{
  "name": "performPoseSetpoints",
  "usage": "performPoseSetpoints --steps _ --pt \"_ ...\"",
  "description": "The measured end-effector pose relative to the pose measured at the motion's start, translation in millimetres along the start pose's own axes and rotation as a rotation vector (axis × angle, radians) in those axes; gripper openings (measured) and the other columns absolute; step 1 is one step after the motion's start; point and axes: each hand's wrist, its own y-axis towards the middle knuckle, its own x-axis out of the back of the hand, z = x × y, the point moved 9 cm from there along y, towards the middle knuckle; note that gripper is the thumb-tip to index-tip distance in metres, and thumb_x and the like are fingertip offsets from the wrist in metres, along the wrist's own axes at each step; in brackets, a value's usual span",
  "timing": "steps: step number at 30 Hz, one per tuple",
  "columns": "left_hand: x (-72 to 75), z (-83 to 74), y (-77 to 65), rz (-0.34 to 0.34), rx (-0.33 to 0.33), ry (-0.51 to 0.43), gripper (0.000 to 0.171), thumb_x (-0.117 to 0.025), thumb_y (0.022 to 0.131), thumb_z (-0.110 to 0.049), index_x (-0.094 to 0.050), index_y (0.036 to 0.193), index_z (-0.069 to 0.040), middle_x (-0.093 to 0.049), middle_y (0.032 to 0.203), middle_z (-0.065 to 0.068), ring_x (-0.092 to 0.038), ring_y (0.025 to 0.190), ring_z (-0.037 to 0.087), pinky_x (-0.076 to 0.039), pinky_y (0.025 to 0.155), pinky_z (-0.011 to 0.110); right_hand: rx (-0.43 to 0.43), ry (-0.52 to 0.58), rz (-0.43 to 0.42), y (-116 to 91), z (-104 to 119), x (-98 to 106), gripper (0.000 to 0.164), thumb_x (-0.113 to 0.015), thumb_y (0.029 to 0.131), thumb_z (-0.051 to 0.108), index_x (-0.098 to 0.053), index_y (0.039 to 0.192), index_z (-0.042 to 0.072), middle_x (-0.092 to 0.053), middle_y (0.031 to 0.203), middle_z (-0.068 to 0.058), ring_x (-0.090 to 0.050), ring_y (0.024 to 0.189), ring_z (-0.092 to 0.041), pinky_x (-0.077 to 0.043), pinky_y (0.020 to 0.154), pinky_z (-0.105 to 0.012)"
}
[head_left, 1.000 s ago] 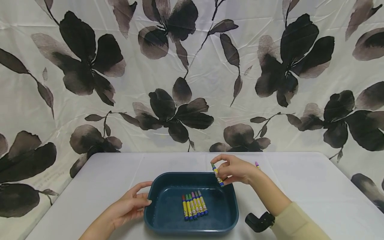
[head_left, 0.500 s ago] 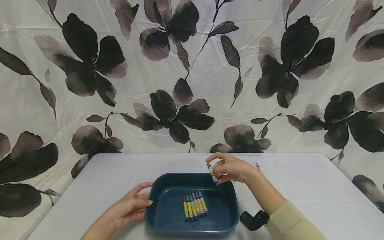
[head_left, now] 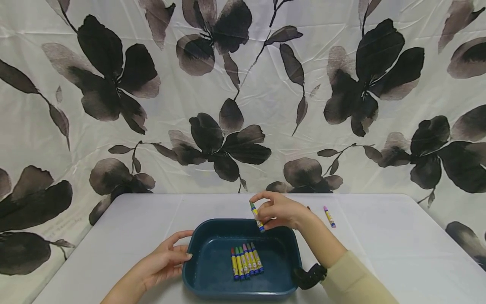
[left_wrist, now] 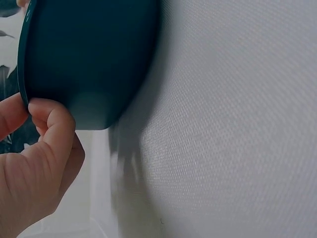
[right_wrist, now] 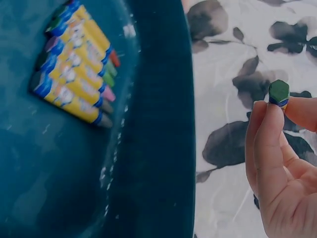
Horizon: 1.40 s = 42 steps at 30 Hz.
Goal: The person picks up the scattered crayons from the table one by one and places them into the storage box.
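A dark teal rectangular tub (head_left: 210,261) stands on the white table, and my left hand (head_left: 161,259) pinches its left rim. The left wrist view shows that hand's thumb and fingers (left_wrist: 52,119) on either side of the rim. Above the tub's far edge, my right hand (head_left: 282,211) holds a green crayon (head_left: 257,218) with a yellow wrapper and blue bands, tilted, green tip up. One hexagonal green end (right_wrist: 279,91) of it shows between the fingertips in the right wrist view. Inside the tub several crayons (head_left: 246,261) lie side by side, tips pointing away from me.
A pink-tipped crayon (head_left: 329,217) lies on the table beyond my right forearm. A small brown tip (head_left: 309,208) peeks out behind that wrist. A black wrist strap mount (head_left: 309,276) overlaps the tub's right rim. A floral cloth (head_left: 243,105) hangs behind the table (head_left: 379,253).
My right hand has moved left along the tub's far rim with the green crayon, uncovering more of the pink-tipped crayon on the table. My left hand and the crayons in the tub stay put.
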Motion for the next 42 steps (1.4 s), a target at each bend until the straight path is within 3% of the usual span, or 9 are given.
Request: performPoseSetpoints --steps 9,31,42 --pt "1.4 0.4 0.2 -0.006 -0.001 0.008 0.065 -0.056 0.086 0.004 -0.024 0.141 -0.007 -0.058 0.105 0.010 -0.058 0.083 0.016 -0.051 0.071 0.028 -0.001 0.020 0.030 10 -1 -13 0.050 -0.059 0.078 -0.001 -0.044 0.125 0.001 -0.061 0.079 -0.004 -0.053 0.070 -0.017 -0.051 0.062 -0.030" --pt "-1.4 -1.1 -1.2 0.004 0.006 -0.018 0.068 -0.055 0.085 0.006 -0.020 0.143 -0.006 -0.057 0.108 0.012 -0.060 0.086 0.017 -0.053 0.073 0.029 -0.043 0.014 0.101 31 -14 -49 0.045 -0.061 0.080 -0.003 -0.048 0.123 0.002 -0.062 0.081 -0.007 -0.057 0.067 -0.017 -0.051 0.058 -0.027" --pt "0.0 -0.5 -0.2 0.008 0.002 0.002 0.070 -0.055 0.086 0.005 -0.015 0.143 -0.005 -0.056 0.108 0.012 -0.059 0.086 0.016 -0.052 0.073 0.028 -0.014 0.012 0.153 46 -11 -66 0.043 -0.061 0.081 -0.004 -0.049 0.122 0.002 -0.061 0.079 -0.006 -0.058 0.066 -0.017 -0.052 0.059 -0.028"
